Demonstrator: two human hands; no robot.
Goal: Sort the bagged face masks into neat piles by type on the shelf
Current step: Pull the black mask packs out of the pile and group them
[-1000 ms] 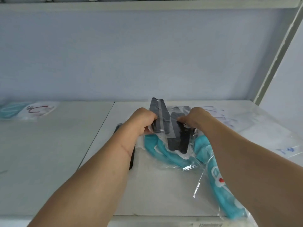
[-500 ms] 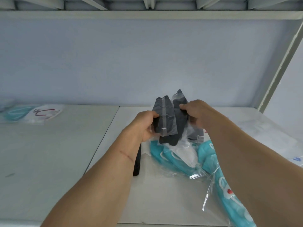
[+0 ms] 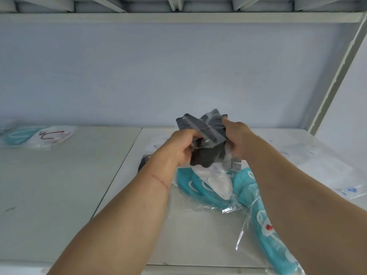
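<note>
Above the shelf (image 3: 198,235) I had lifted the dark bagged masks (image 3: 206,135) higher, left hand (image 3: 178,149) and right hand (image 3: 238,139) both curled round them, clear of the teal masks (image 3: 200,189).

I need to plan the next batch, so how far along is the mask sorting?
Early. Done: a small group of bagged masks lies far left. In hand: left hand and right hand grip the black bagged masks. Left: the teal bagged masks lie jumbled beneath.
</note>
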